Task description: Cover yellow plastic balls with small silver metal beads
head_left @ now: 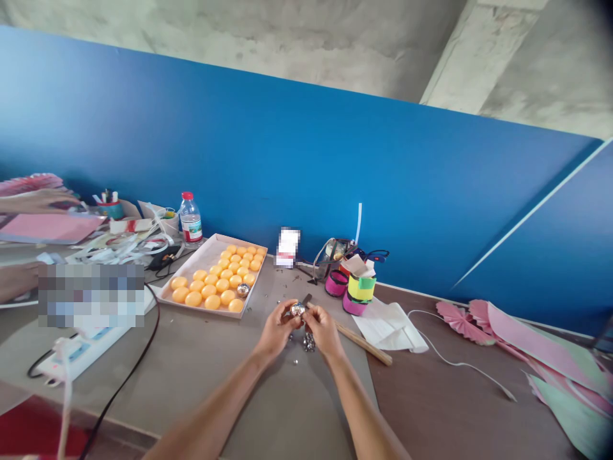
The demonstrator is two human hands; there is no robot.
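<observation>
- Far left: another person's hand (pixel 41 201) rests on pink paper at the table's edge.
- A white power strip (pixel 76 351) lies near the front left, with a black cable running beside it.
- A clear water bottle (pixel 190 220) with a red cap stands upright just behind a shallow tray (pixel 201 249).
- The tray holds rows of orange balls (pixel 215 284) and one shiny ball (pixel 242 289).
- Centre: the person's left hand (pixel 276 329) and right hand (pixel 323 329) meet above the table (pixel 215 377). The fingertips of both pinch a small silver ball (pixel 297 310) held between them.
- Silver scraps (pixel 308 344) lie on the table just beneath the hands.
- A wooden stick (pixel 364 345) lies just right of the right hand.
- Bright paper-wrapped cups (pixel 360 291) stand behind it, beside white paper (pixel 390 326).
- Far right: pink paper fans (pixel 460 316) lie flat.
</observation>
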